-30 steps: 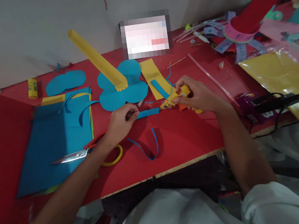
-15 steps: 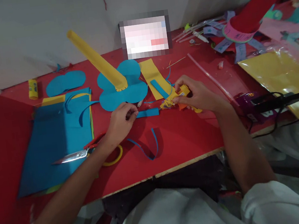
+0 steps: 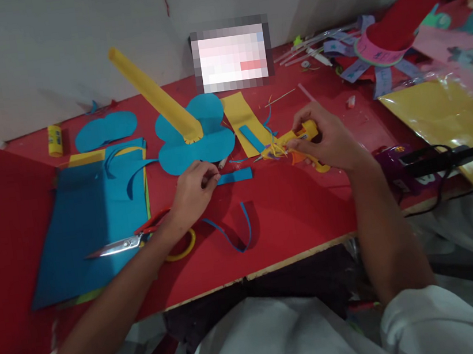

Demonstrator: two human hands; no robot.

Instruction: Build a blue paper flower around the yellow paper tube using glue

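My left hand point(image 3: 198, 189) pinches one end of a small blue paper strip point(image 3: 236, 175) just above the red table. Gripped in my right hand point(image 3: 323, 139) is a yellow glue gun point(image 3: 307, 133), its nozzle pointing left, a little up and right of the strip's free end and apart from it. A blue flower-shaped paper point(image 3: 218, 139) lies behind my left hand, with a rolled yellow paper tube point(image 3: 156, 94) rising from its middle. Near the nozzle, a short blue strip point(image 3: 252, 139) lies on a yellow paper piece point(image 3: 239, 110).
Scissors point(image 3: 119, 246) lie partly under my left forearm, on blue sheets point(image 3: 65, 234). A thin curled blue strip point(image 3: 247, 228) lies near the table's front edge. A glue stick point(image 3: 55, 140) stands at the left. Black cables cross a purple item point(image 3: 392, 165) at right.
My right hand has drawn the glue gun to the right and slightly up, away from the strip's end. My left hand still pinches the strip, almost unmoved.
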